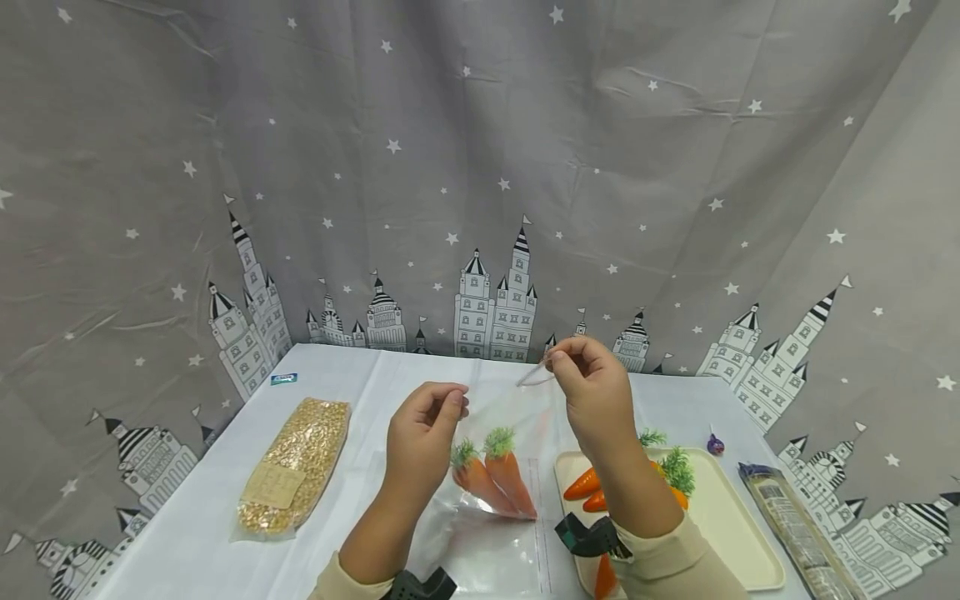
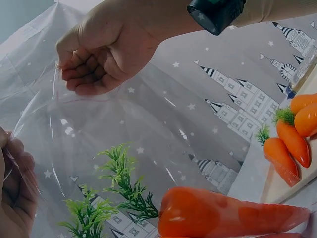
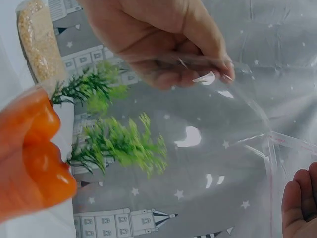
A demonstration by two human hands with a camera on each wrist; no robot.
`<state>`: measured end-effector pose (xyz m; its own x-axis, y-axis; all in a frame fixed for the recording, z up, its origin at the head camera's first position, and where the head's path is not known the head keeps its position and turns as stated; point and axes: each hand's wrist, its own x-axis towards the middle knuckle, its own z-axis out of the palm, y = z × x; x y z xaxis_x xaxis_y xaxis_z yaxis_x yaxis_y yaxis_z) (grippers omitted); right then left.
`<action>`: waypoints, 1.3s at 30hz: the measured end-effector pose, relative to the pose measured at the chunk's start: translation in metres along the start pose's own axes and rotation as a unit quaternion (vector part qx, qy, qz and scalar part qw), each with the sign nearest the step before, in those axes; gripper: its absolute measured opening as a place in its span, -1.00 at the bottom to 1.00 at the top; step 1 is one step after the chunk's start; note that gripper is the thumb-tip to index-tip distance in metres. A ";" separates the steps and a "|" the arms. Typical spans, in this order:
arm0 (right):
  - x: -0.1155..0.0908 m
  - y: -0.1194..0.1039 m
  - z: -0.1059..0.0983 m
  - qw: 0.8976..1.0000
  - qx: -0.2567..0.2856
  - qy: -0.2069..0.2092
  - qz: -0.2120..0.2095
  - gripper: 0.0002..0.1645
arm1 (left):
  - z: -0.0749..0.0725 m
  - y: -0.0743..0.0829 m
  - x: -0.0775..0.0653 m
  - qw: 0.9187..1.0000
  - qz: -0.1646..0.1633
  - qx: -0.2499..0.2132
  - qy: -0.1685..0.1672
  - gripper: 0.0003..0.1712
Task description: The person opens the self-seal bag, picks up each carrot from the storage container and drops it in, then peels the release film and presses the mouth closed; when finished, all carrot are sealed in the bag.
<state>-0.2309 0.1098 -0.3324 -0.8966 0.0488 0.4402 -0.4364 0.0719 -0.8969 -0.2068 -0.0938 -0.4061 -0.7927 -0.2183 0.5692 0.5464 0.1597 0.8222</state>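
A clear plastic bag [image 1: 480, 550] hangs between my two hands with two orange toy carrots [image 1: 504, 479] low inside it, their green tops upward. My left hand [image 1: 422, 437] pinches one side of the bag's mouth between thumb and fingers. Opposite it and slightly higher, my right hand [image 1: 596, 396] pinches the other side, where a strip of the bag's edge sticks out. The left wrist view shows the film stretched between the right hand [image 2: 101, 52] and the left hand [image 2: 17, 186]. In the right wrist view, the left hand [image 3: 173, 42] grips the bag's rim.
A cream tray [image 1: 738, 533] with more carrots [image 1: 583, 485] stands to the right, partly behind my right forearm. Beyond it lie a purple-wrapped candy [image 1: 716, 444] and a long packet [image 1: 798, 533]. A bag of yellow grains [image 1: 296, 462] and a small blue-green packet [image 1: 284, 378] lie left.
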 end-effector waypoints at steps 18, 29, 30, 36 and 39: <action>0.021 -0.009 -0.035 0.999 0.005 0.024 0.020 -0.85 | -0.008 -0.005 0.000 1.000 -0.017 0.001 0.014 -0.86; 0.041 -0.019 -0.076 0.994 0.076 0.070 0.037 -0.85 | -0.010 -0.007 0.003 1.000 -0.020 0.007 0.020 -0.86; 0.043 -0.020 -0.080 0.994 0.076 0.074 0.038 -0.84 | -0.010 -0.006 0.003 1.000 -0.021 0.007 0.020 -0.87; 0.053 -0.023 -0.101 0.990 0.103 0.085 0.037 -0.86 | -0.009 -0.005 0.002 0.999 -0.035 0.011 0.023 -0.86; 0.056 -0.021 -0.110 0.990 0.106 0.084 0.040 -0.86 | -0.009 -0.005 0.002 0.999 -0.041 0.016 0.023 -0.85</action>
<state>-0.2638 0.2207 -0.2844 -0.9118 0.2124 0.3515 -0.3857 -0.1489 -0.9105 -0.2089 -0.1036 -0.4087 -0.8203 -0.2761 0.5009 0.4715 0.1696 0.8654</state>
